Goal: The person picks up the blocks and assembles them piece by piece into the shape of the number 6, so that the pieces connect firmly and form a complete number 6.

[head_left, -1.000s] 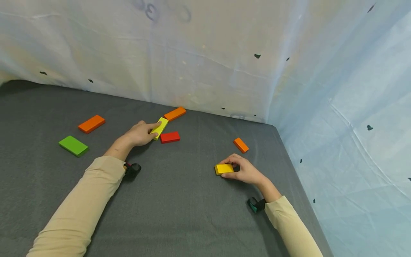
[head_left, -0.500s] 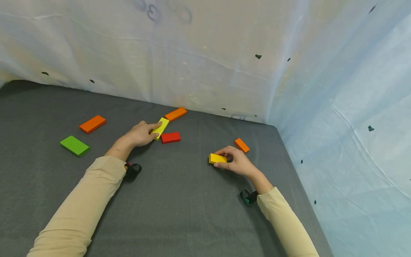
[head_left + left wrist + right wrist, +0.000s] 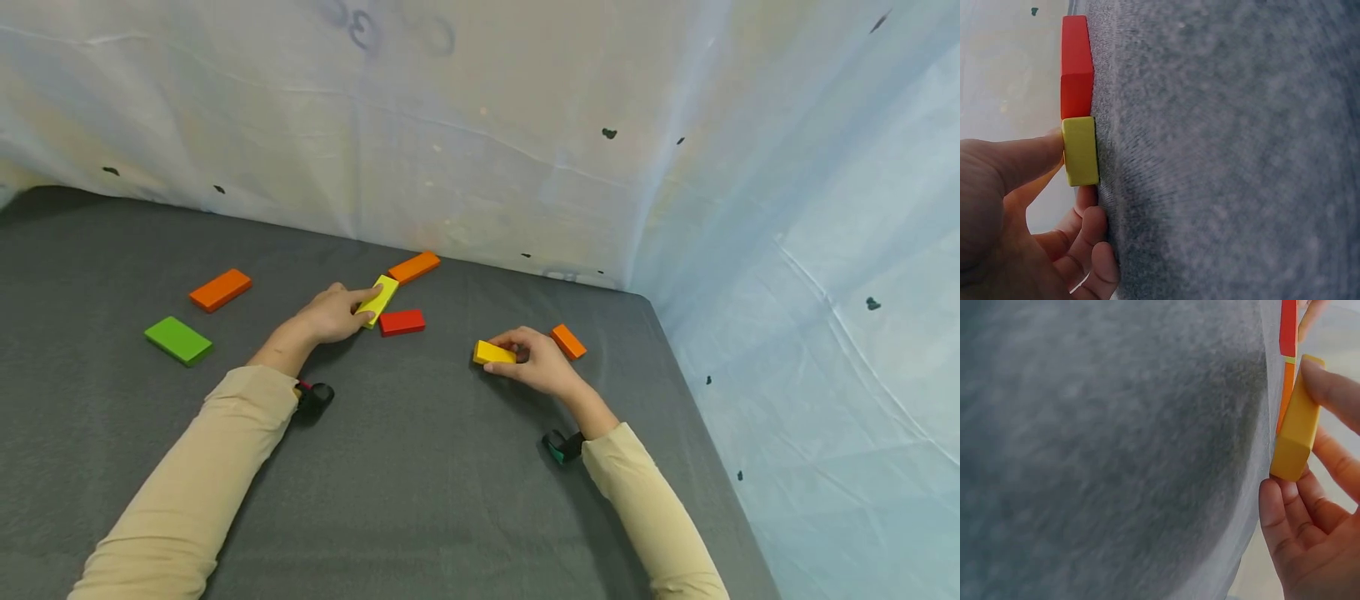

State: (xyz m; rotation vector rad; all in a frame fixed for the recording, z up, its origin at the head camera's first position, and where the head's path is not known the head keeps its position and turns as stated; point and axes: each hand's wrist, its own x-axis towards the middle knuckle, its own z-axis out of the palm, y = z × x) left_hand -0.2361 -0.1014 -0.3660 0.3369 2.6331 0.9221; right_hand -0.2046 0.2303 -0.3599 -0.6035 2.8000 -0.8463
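Note:
My left hand (image 3: 330, 315) pinches a lime-yellow block (image 3: 379, 301) between thumb and fingers; the block lies flat on the grey cloth. Its far end is close to an orange block (image 3: 415, 267), and a red block (image 3: 402, 322) lies just to its right; in the left wrist view the red block (image 3: 1077, 65) appears right behind the yellow one (image 3: 1081, 152). My right hand (image 3: 542, 362) grips a golden-yellow block (image 3: 493, 353) by its long sides, low over the cloth. In the right wrist view this block (image 3: 1297, 425) looks tilted; whether it touches the cloth I cannot tell.
A small orange block (image 3: 567, 342) lies just beyond my right hand. Off to the left are another orange block (image 3: 221, 290) and a green block (image 3: 178, 341). Pale sheeting (image 3: 480, 125) hangs behind and to the right of the grey surface (image 3: 420, 483).
My right hand has carried the golden-yellow block leftward and away from me, closer to the red block. The left hand keeps its hold on the lime-yellow block in the same place.

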